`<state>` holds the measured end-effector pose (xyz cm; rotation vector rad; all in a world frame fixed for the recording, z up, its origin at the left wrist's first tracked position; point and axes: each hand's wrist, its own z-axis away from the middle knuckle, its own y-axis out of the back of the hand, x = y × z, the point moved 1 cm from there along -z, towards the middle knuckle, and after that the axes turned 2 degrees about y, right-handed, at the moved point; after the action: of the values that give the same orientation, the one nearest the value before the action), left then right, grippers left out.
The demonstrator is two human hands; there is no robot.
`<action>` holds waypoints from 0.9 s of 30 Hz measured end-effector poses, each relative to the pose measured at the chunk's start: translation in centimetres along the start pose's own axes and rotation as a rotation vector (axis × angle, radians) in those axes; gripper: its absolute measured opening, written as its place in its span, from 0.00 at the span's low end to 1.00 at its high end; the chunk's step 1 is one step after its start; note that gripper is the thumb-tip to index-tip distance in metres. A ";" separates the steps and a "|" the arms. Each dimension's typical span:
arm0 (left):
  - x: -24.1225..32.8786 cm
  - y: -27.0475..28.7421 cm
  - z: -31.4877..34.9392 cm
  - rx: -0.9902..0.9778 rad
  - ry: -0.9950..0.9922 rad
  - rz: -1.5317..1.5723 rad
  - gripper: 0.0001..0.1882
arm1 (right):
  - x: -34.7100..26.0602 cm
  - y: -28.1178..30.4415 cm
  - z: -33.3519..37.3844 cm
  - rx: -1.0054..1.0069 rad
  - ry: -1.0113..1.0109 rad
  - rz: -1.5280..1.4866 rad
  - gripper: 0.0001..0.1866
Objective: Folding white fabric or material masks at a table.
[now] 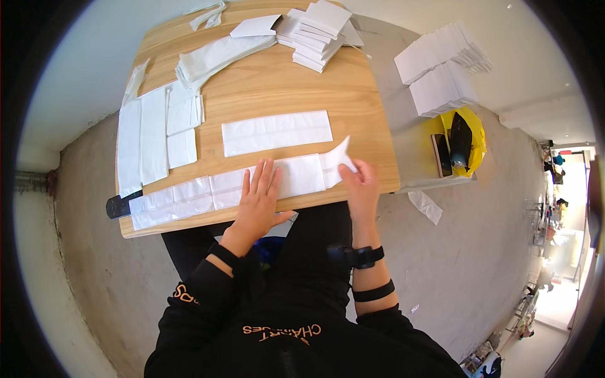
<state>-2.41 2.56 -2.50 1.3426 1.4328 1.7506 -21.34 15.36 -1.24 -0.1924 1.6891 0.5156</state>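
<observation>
A long, thin white plastic sleeve lies along the near edge of the wooden table, with crosswise creases. My left hand rests flat on its middle, fingers stretched out and thumb spread. At the sleeve's right end, my right hand pinches the loose end flap between thumb and fingers, and the flap's tip stands up off the table. Just beyond my hands lies a shorter flat white sleeve, apart from the long one. What is inside the sleeves I cannot make out.
Flat white packets lie at the table's left, near a black object. Folded white sleeves and stacked white boxes are at the back. On a grey surface at right stand more white stacks, a yellow bag and a phone.
</observation>
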 end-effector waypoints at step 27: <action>-0.7 0.4 0.5 -0.068 0.483 1.095 0.27 | 1.5 -1.5 1.6 -0.205 0.253 0.406 0.14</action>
<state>-1.66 2.09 -2.39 1.9404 0.8049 2.9228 -19.58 14.96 -3.19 -0.0616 1.9320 1.0036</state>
